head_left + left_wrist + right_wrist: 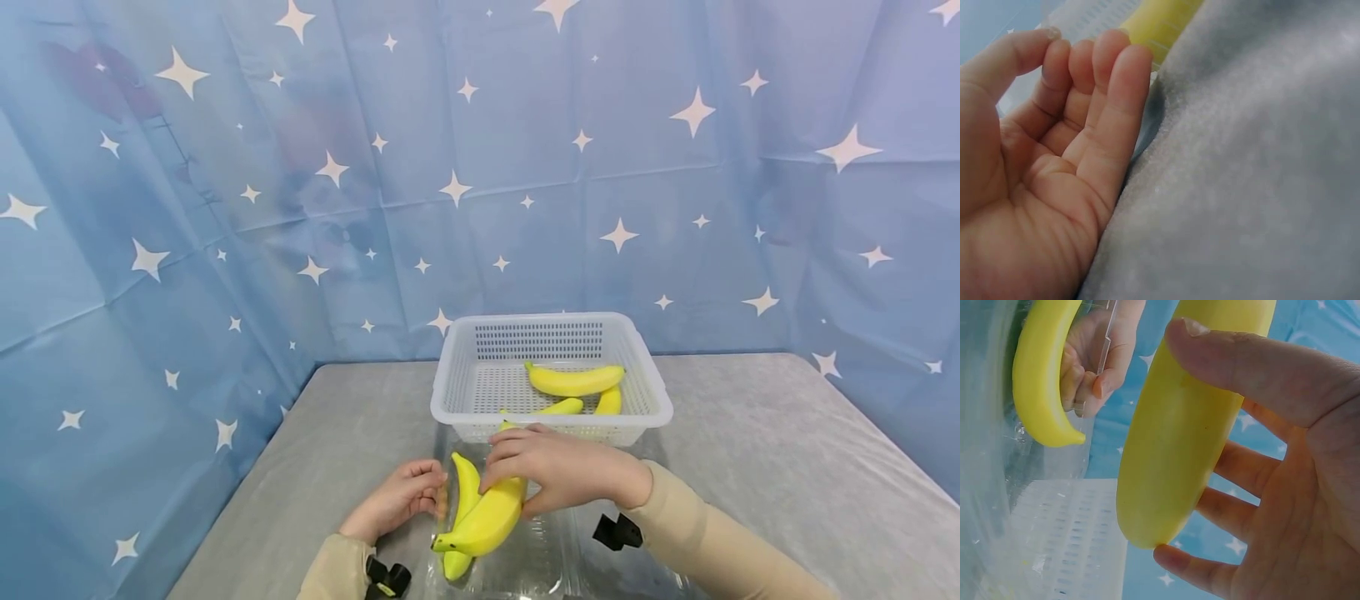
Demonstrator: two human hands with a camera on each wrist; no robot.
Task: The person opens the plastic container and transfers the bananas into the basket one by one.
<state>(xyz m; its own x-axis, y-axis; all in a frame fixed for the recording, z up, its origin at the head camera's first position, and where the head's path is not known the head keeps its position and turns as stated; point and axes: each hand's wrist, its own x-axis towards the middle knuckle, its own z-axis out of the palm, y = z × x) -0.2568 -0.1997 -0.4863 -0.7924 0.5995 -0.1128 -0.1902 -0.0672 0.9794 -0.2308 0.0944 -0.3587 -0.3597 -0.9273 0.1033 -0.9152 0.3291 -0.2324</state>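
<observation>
Our grey worktop (750,450) carries a white basket (551,333) at the back, with three bananas (573,380) lying inside it. In front of the basket sits a clear plastic container (540,558). Above that container our right hand (558,469) has its grip closed around a yellow banana (491,521), thumb on one side and fingers on the other. A second banana (464,486) lies just beside it. Our left hand (401,498) pinches the container's clear edge, its grip closed there.
</observation>
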